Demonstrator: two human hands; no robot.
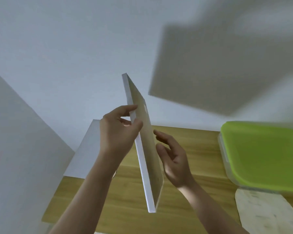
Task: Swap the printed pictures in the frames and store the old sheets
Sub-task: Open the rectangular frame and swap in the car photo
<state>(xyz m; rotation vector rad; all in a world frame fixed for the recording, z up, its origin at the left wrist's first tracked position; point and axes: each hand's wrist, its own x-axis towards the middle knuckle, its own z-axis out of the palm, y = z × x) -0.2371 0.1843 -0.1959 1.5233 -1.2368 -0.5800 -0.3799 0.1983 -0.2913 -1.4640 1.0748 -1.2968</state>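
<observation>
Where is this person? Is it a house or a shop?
Probably a room in a house, though I can't be sure. There's a plain white wall, a wooden table pushed against it, and a plastic box with a green lid on the table. The left hand grips a white picture frame.

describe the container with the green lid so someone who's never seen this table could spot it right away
Start at the wooden table and go to its right edge, well right of the white picture frame that the left hand holds edge-on. The container sits there, partly out of view, above a pale marbled mat. It is the only brightly coloured thing: a flat lime-green lid with rounded corners on a clear base.
</observation>
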